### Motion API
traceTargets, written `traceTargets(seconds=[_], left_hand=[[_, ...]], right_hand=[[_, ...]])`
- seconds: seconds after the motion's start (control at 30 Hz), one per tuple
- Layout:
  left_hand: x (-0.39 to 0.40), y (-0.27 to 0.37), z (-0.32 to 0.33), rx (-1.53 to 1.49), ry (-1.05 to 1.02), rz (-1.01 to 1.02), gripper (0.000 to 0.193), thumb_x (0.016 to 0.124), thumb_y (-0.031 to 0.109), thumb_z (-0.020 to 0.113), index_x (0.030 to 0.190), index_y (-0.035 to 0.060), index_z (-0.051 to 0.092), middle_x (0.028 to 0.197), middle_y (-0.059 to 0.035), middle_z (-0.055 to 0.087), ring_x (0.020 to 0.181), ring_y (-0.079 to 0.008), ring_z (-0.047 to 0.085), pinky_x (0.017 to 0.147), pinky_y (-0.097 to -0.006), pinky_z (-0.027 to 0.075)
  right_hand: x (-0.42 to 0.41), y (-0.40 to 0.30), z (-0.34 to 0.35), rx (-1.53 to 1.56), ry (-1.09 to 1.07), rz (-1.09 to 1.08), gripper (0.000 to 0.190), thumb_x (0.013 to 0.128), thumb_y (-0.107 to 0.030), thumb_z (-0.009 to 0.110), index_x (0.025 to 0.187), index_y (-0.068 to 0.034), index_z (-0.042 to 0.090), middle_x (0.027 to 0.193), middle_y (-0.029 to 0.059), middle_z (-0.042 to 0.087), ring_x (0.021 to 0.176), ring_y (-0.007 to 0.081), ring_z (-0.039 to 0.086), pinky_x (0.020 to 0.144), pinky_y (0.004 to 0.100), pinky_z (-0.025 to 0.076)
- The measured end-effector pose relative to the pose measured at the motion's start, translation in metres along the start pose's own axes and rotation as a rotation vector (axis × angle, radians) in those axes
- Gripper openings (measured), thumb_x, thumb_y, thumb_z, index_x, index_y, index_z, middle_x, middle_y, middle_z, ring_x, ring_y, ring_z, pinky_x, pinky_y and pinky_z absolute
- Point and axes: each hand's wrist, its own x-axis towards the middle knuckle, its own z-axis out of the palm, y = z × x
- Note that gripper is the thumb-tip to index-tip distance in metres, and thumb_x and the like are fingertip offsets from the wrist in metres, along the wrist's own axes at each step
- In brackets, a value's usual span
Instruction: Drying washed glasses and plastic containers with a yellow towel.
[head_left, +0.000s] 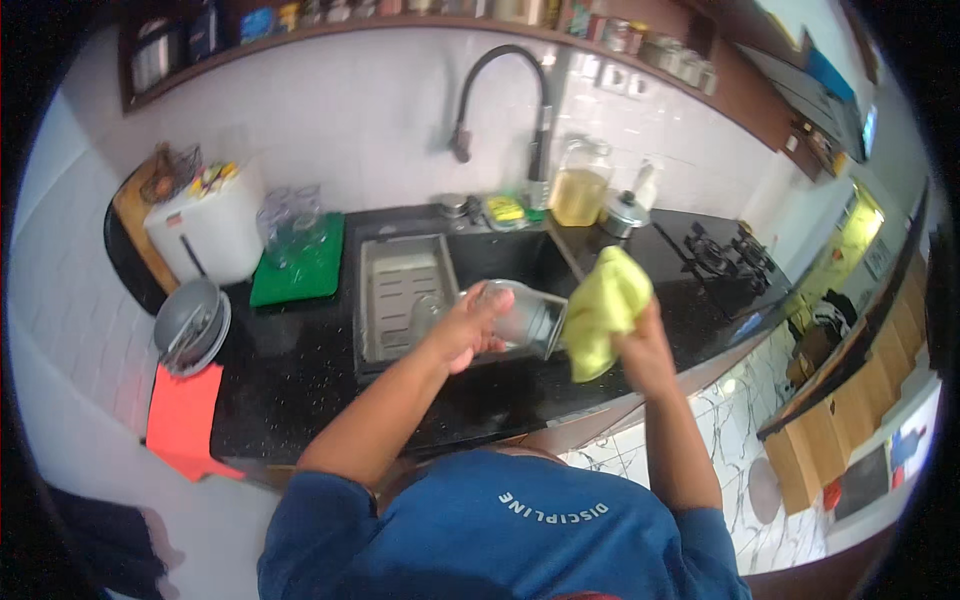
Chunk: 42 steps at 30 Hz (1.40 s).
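My left hand (472, 326) grips a clear glass vessel (529, 319), perhaps a drinking glass or jar, tipped on its side with its wide end to the right. It hangs above the front of the sink (363, 307). In my right hand (643, 349) is a bunched yellow-green cloth (606, 315), just right of the vessel and blurred by motion. Whether cloth and glass touch, I cannot tell. Another clear glass (426, 313) stands in the slotted tray (394, 277) on the sink's left side, partly hidden by my left hand.
Upturned glasses (289, 225) stand on a green mat (300, 281). Stacked bowls with utensils (191, 326) sit at left, by a red cloth (184, 412). A black faucet (541, 112) arches over the sink. Behind right are a glass jug (581, 187), a lidded pot (624, 216) and a gas hob (724, 255).
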Motion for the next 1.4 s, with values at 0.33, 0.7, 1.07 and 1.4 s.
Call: traceTargets(seconds=[0.33,0.7,1.07,1.4], left_hand=[[-0.023,-0.058,0.107,0.078,-0.045,-0.103,0.044,0.085,0.048,0.052,0.114,0.0159,0.045,0.096,0.0013,0.052,0.082,-0.0101,0.051,0.061,-0.0225,0.043],[-0.019,-0.08,0.216,0.604,-0.34,0.69,0.059,0.068,0.045,0.072,0.101,0.0028,0.048,0.085,-0.0078,0.055,0.075,-0.0158,0.055,0.068,-0.028,0.045],[-0.014,-0.128,0.312,0.488,-0.805,0.651,0.093,0.053,0.049,0.08,0.123,0.0044,0.038,0.118,-0.0117,0.047,0.113,-0.0236,0.044,0.099,-0.0356,0.03],[-0.052,-0.216,0.309,0.277,-0.634,-0.457,0.055,0.082,0.03,0.061,0.124,-0.0002,0.041,0.111,-0.0105,0.055,0.097,-0.0227,0.057,0.079,-0.0346,0.048]], right_hand=[[-0.056,-0.039,-0.022,-0.889,-0.148,-0.501,0.039,0.058,-0.008,0.07,0.094,-0.007,0.057,0.11,0.0114,0.055,0.093,0.0301,0.058,0.075,0.0345,0.049],[-0.141,-0.037,-0.095,0.061,0.386,-0.004,0.024,0.071,-0.006,0.063,0.093,-0.004,0.055,0.086,0.0025,0.059,0.08,0.0083,0.055,0.07,0.025,0.045],[-0.239,-0.037,-0.157,0.516,0.424,0.243,0.03,0.08,-0.022,0.062,0.102,-0.005,0.051,0.092,0.0035,0.058,0.082,0.0108,0.056,0.072,0.0249,0.046],[-0.299,-0.056,-0.234,0.532,0.834,-0.287,0.03,0.084,-0.012,0.055,0.11,-0.002,0.047,0.101,0.01,0.057,0.09,0.0173,0.057,0.079,0.0287,0.047]])
